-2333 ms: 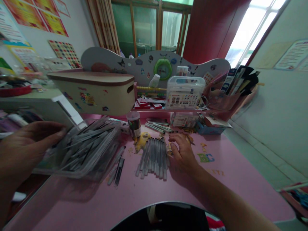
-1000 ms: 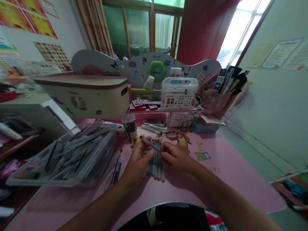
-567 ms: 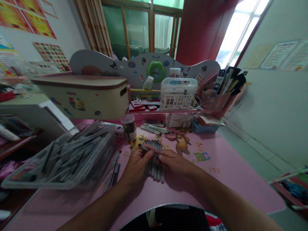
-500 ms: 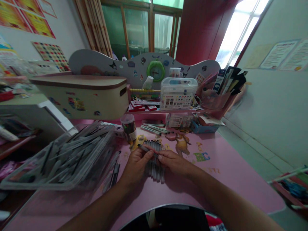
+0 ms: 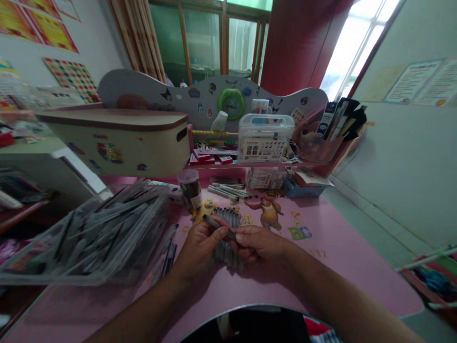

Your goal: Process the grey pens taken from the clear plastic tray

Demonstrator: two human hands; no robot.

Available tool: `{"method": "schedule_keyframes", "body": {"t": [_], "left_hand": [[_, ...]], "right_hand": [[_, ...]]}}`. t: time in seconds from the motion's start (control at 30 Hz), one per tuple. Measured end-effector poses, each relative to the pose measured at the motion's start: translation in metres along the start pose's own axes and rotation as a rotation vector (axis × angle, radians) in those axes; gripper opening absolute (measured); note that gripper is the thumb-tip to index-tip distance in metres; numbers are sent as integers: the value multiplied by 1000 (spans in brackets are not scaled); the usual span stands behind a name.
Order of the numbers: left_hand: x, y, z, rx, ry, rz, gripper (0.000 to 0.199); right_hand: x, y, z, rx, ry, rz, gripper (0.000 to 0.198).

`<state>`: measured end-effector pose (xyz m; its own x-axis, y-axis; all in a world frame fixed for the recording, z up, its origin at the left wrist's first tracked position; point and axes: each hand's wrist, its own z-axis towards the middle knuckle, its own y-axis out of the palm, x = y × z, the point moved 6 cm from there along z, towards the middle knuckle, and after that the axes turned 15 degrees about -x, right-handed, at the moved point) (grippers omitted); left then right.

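A dark-capped pen (image 5: 212, 221) is pinched at its capped half between the thumb and fingers of my left hand (image 5: 205, 243). My right hand (image 5: 259, 244) closes its thumb and fingertips on the other end of that pen. Beneath both hands a row of similar pens (image 5: 228, 216) lies side by side on the pink desk (image 5: 293, 276); the hands hide its middle. Left of my left hand, several loose pens (image 5: 170, 257) lie by a clear plastic bin (image 5: 96, 276) heaped with grey pens.
Behind the row stand a clear jar (image 5: 190, 188) of dark items and a bundle of pens (image 5: 228, 191). A blue box (image 5: 305, 186) sits at the back right. The shelf above holds a cream storage box (image 5: 121, 147), a clear marker case (image 5: 264, 140) and a green clock (image 5: 231, 104).
My right hand has shifted slightly right and down, its fingers more curled around the pen's end. The left hand stays nearly in place; the view has moved very slightly.
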<state>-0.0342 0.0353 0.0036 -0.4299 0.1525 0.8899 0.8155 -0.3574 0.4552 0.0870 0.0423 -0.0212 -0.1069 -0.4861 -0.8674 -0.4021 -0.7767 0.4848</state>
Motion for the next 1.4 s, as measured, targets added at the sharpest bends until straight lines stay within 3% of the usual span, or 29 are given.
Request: {"method": "schedule_keyframes", "body": {"t": [0.07,0.2,0.3,0.4,0.47,0.57,0.67,0.83,1.0,1.07,1.13,1.27,1.33,1.4], "left_hand": [[-2,-2,0,42,0,-7,24],[2,-7,0,157,48,49,24],[4,-10,1,205,62,97,24],[3,-9,2,216,62,68,25],[3,-7,2,191,62,50,25],[3,-2,2,108,37,16,25],[-3,1,3,16,-26,-44,22],[0,-6,6,-39,-28,41,18],[15,-5,6,-84,26,155,21],[17,-4,5,-90,28,180,22],[16,-2,4,-78,14,173,23],[7,-1,3,36,-2,72,24],[4,0,3,73,13,62,25],[5,-4,4,105,33,81,25]], "right_hand": [[-8,1,0,48,-33,-190,42],[-31,9,-4,275,-129,-807,30],[-32,14,-5,433,-2,-1152,27],[-27,15,-4,518,168,-1343,31],[-27,14,-4,543,205,-1361,32],[-29,12,-4,513,118,-1181,27],[-21,7,-1,322,11,-807,24],[2,5,0,22,31,-126,32],[6,15,-2,-160,122,131,43],[6,17,-2,-176,154,100,43],[1,13,-1,-94,124,-39,38],[-22,10,-3,232,-27,-675,26],[-29,13,-6,391,1,-955,25],[-29,14,-7,505,120,-1145,26]]}}
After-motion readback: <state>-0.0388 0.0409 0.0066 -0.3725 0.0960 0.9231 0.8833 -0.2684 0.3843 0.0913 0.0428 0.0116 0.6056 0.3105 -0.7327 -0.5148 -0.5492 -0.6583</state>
